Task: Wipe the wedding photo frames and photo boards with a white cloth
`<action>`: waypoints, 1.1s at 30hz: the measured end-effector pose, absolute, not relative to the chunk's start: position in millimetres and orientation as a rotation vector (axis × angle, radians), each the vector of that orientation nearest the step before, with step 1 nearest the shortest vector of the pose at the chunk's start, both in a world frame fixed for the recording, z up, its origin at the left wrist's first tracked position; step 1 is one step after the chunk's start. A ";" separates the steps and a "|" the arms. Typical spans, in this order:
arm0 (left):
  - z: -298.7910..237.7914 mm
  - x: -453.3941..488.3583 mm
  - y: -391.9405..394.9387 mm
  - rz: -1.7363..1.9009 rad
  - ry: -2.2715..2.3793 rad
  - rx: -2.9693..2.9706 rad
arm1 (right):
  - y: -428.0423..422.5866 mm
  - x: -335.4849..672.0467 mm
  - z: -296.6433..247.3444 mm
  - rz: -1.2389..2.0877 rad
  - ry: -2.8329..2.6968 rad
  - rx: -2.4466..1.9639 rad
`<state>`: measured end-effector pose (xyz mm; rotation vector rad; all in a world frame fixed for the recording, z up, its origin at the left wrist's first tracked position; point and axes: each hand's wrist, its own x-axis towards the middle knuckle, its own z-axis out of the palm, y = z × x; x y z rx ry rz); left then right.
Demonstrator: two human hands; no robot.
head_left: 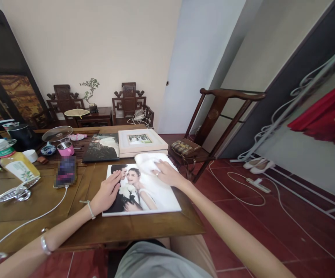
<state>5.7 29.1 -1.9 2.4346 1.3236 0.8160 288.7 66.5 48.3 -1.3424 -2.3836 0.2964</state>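
Observation:
A frameless wedding photo panel (161,195) with a white edge lies face up on the wooden table (153,229). My left hand (109,194) rests on its left part, fingers stretched out and flat. Over the panel's upper right corner, my right hand (169,174) presses a bunched white cloth (144,161), with the fingers closed on it. The cloth covers that corner of the picture. Just behind the panel sit a white box frame (163,144) with a small photo and a dark photo album (96,148).
On the left are a phone (65,173) on a charging cable, a pink cup (65,150), a bottle of yellow liquid (18,164) and metal scissors (22,193). A wooden chair (214,112) with a checked bag (183,146) stands right; cables (242,199) cross the floor.

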 end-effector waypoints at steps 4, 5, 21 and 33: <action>-0.7 7.5 28.6 0.817 1.337 2.417 | 12.3 294.2 48.3 0.363 -2.397 -1.408; -0.2 7.9 28.3 0.806 1.343 2.417 | -6.4 296.9 48.6 0.387 -2.408 -1.406; -7.0 5.0 49.5 0.773 1.363 2.449 | 12.8 296.8 48.9 0.321 -2.432 -1.407; -3.6 5.9 48.1 0.756 1.311 2.475 | 60.9 281.6 50.9 0.287 -2.368 -1.394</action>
